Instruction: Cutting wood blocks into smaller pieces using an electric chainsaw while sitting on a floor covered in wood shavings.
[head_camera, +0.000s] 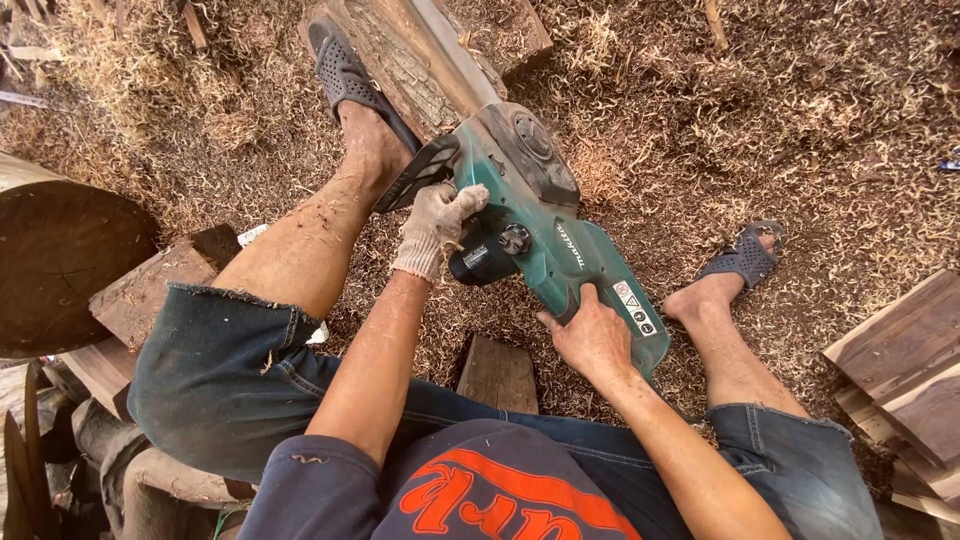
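The teal, hard-plastic electric chainsaw with a black motor housing (540, 215) is held in both hands and pointed away from the body, its front end buried against the rough-barked brown log (415, 55) that lies ahead on the shaving-covered ground (800, 120). The left hand (435, 228), in a worn knitted beige work glove, is wrapped shut around the black front handle on the saw's left flank, knuckles up and wrist slightly cocked, with the forearm running straight back toward the shoulder. The bare right hand (592, 335) is closed over the rear grip behind the motor housing, thumb lying along the teal shell toward the gloved hand; whether a finger rests on the trigger cannot be told, as the underside is hidden. Both elbows are bent and kept in, the saw sitting between the spread knees. To cut well here, I judge that the front grip should steer and the rear grip should push lightly, letting the chain feed itself. The main risk appears to be the left foot in a dark perforated rubber sandal (350, 75), planted on the log just beyond the gloved hand and close to the cutting line; the right foot in its matching grey sandal (745, 258) stands well off to the side of the rear grip.
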